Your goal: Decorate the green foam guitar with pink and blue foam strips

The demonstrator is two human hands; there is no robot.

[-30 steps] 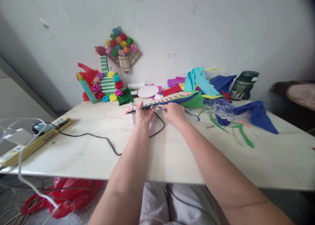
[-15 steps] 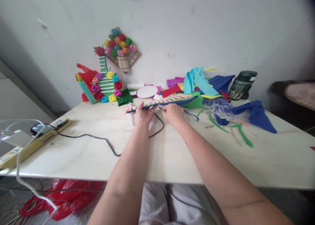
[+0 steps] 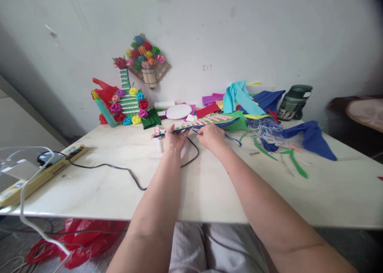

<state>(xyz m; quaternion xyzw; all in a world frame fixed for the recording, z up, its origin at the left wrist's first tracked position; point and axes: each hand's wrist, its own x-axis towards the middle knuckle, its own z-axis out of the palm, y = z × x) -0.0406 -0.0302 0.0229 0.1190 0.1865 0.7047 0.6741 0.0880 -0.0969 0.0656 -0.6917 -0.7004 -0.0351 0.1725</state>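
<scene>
My left hand [image 3: 176, 139] grips the left part of a flat craft panel [image 3: 206, 122], thumb on top and fingers beneath. Seen almost edge-on, the panel has green and pink strips on its upper face and dark blue paper along its lower edge. My right hand [image 3: 211, 136] is closed just under that edge, around a thin grey blade-like tool [image 3: 196, 132] whose handle is hidden by the fingers. A narrow blue paper strip [image 3: 235, 140] curls out to the right of this hand.
Coloured crepe paper [image 3: 239, 99], blue and white yarn [image 3: 265, 129], green scraps [image 3: 296, 165] and a dark green bottle [image 3: 295, 103] lie or stand to the right. A flower-decorated guitar [image 3: 130, 101] leans at the back left. A black cable [image 3: 113, 166] runs from a power strip [image 3: 44, 173].
Both hands keep nearly the same place and grip. The right hand and the tool have shifted very slightly; the panel stays almost still.
</scene>
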